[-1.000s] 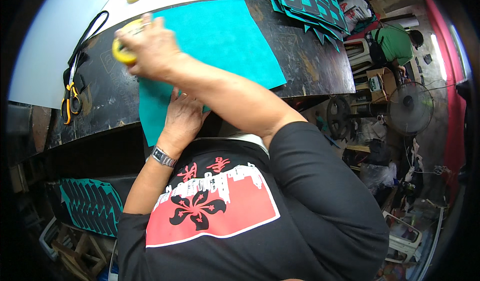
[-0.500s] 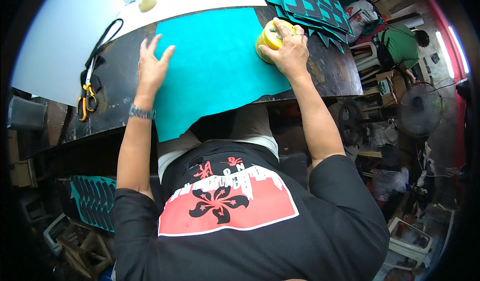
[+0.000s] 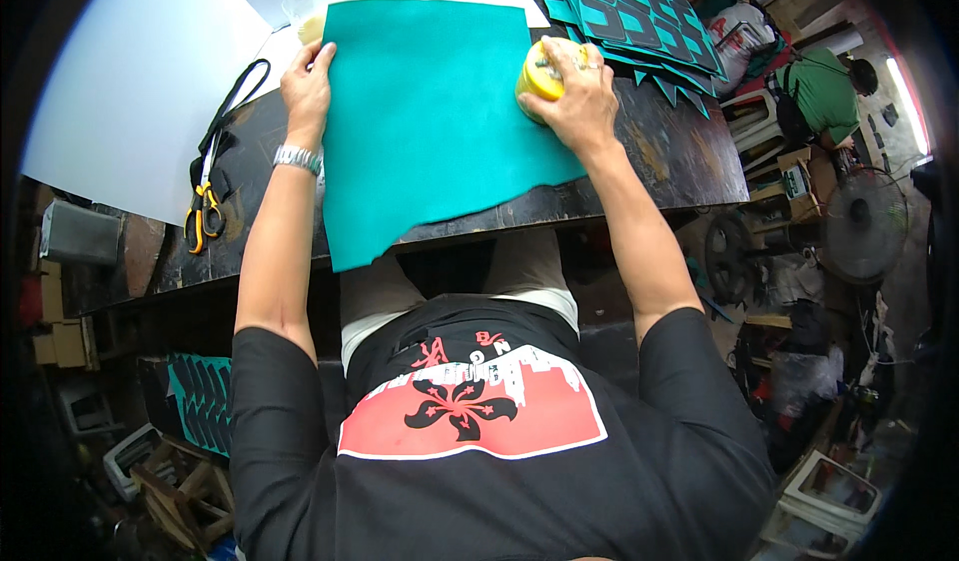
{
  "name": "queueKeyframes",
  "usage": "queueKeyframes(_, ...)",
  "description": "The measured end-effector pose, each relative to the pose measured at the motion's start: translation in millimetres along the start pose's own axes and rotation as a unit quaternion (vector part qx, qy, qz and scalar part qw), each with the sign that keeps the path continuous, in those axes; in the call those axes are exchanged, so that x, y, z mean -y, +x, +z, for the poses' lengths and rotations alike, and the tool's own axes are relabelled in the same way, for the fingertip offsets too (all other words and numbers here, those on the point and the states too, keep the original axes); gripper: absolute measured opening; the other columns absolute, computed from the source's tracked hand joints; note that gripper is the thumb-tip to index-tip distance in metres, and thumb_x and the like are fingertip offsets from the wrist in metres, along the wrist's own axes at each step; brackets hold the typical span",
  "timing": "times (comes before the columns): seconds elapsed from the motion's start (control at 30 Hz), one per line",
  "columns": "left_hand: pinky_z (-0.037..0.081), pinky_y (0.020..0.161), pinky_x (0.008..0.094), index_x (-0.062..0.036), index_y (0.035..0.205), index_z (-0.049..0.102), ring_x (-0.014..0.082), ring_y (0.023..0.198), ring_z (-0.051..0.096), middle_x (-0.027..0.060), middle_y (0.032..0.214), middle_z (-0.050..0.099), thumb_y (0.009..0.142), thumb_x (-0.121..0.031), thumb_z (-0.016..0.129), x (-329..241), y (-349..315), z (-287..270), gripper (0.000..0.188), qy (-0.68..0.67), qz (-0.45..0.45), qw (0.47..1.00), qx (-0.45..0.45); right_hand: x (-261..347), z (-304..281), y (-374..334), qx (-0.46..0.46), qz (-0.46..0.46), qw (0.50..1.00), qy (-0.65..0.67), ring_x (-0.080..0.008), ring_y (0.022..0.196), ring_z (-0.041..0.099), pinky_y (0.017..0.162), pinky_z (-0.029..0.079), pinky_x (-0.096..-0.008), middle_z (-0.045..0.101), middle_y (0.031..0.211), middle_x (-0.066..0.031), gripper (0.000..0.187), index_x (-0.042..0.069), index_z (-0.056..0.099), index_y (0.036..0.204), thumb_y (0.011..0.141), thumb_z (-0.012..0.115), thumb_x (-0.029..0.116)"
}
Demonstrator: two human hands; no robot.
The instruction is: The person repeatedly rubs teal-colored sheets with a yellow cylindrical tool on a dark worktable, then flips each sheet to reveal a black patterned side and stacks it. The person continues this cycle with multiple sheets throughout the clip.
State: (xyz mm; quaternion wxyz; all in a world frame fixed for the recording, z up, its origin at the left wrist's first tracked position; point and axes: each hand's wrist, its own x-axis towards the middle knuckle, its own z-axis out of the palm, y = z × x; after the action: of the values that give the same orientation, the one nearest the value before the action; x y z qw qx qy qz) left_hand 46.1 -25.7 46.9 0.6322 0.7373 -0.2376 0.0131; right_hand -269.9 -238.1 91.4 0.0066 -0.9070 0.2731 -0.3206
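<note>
A teal sheet (image 3: 440, 121) with a ragged near edge lies across the dark table and overhangs its front. My left hand (image 3: 308, 86) is closed on the sheet's left edge, near the far corner, thumb on top. That side looks raised from the table. My right hand (image 3: 579, 101) wraps over a squat yellow cylinder (image 3: 540, 76) standing on the sheet's right part; its exact kind is hard to make out. Scissors (image 3: 205, 211) with yellow-and-black handles lie left of my left forearm, a black strap (image 3: 238, 96) by their blades.
A glass jar (image 3: 302, 6) with a green lid stands beyond the sheet's far left corner. White boards (image 3: 120, 71) cover the far left. Stacked teal sheets with black shapes (image 3: 629, 11) lie at the far right. Off the table's right side are a fan (image 3: 864, 226) and a person in green (image 3: 824, 96).
My left hand has gone from open above the sheet's left side to gripping its edge. The sheet's far left part has lifted. My right hand stays on the yellow cylinder.
</note>
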Motion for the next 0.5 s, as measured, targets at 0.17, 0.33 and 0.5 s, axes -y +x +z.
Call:
queueKeyframes(0.17,0.038,0.11,0.0523,-0.0141,0.148,0.045,0.0349,0.137,0.044,0.0205,0.148,0.045,0.093,-0.03,0.072,-27,1,20,0.064,0.351,0.111,0.93,-0.022,4,29,46,0.025,0.046,0.998,-0.031,-0.0445,0.115,0.055,0.087,0.057,-0.0516,0.047,0.139,-0.0234,0.078,0.029,0.063,0.136,0.065,0.089,0.046)
queueKeyframes(0.33,0.016,0.116,0.07,-0.0221,0.15,0.047,0.0359,0.15,0.029,0.0157,0.158,0.039,0.097,-0.053,0.057,-54,-113,-9,0.062,0.38,0.193,0.809,0.405,4,34,52,0.049,0.055,0.995,-0.065,-0.0444,0.114,0.056,0.086,0.058,-0.0508,0.046,0.138,-0.0244,0.081,0.03,0.06,0.139,0.066,0.087,0.051)
queueKeyframes(0.5,0.012,0.123,0.0561,-0.0258,0.15,0.049,0.0289,0.152,0.027,0.0071,0.163,0.034,0.103,-0.045,0.05,-48,-168,-29,0.051,0.332,0.216,0.836,0.38,43,46,58,0.067,0.089,0.992,-0.065,-0.0417,0.112,0.058,0.087,0.056,-0.0494,0.053,0.131,-0.0228,0.079,0.028,0.059,0.138,0.066,0.087,0.048)
